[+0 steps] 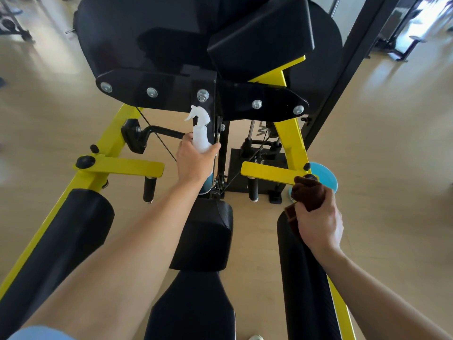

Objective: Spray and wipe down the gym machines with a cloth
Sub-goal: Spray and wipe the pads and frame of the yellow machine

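A gym machine with a yellow frame [110, 146] and black pads fills the view. My left hand [193, 163] grips a spray bottle [201, 136] with a white trigger head, held upright below the black bolted plate [157, 92]. My right hand [318, 222] holds a bunched dark brown cloth [307, 193] at the top end of the right black roller pad [304, 278], just under the right yellow bracket [269, 171].
A left black roller pad [56, 241] and a centre seat pad [203, 236] lie below my arms. Large black cushions [196, 33] rise ahead. A blue disc [326, 175] lies on the wooden floor behind the right bracket. A black upright post [343, 77] stands at right.
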